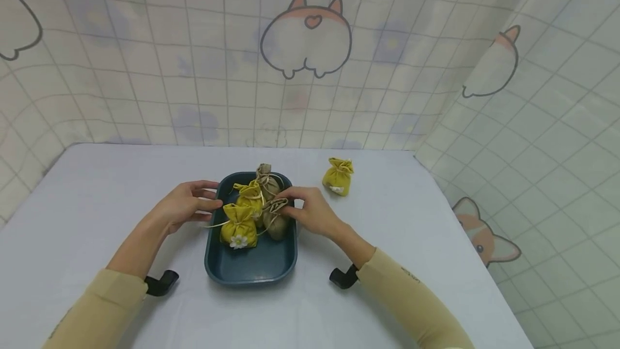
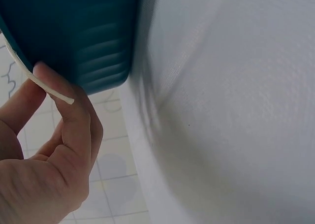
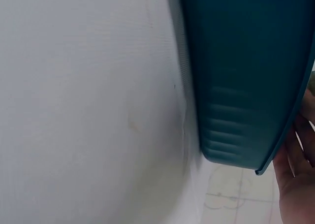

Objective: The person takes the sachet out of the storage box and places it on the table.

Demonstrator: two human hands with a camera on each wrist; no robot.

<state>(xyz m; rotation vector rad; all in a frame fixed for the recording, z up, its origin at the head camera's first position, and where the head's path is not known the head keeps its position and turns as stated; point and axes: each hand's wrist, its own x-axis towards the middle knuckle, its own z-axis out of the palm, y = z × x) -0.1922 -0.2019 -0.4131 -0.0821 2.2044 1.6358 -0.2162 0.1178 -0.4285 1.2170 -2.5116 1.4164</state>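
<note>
Tray (image 1: 249,271): 2 ylw bags (image 1: 240,226), 2 brn (image 1: 276,227), R grip (image 1: 312,211) pinching 1, L grip (image 1: 185,204) loose

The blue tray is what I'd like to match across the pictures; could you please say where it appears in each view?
Head: the blue tray sits left of and below the middle.
Left wrist: upper left, cut off by the edges.
Right wrist: upper right, cut off by the edges.
Shared landmark: the grid-patterned backdrop.
</note>
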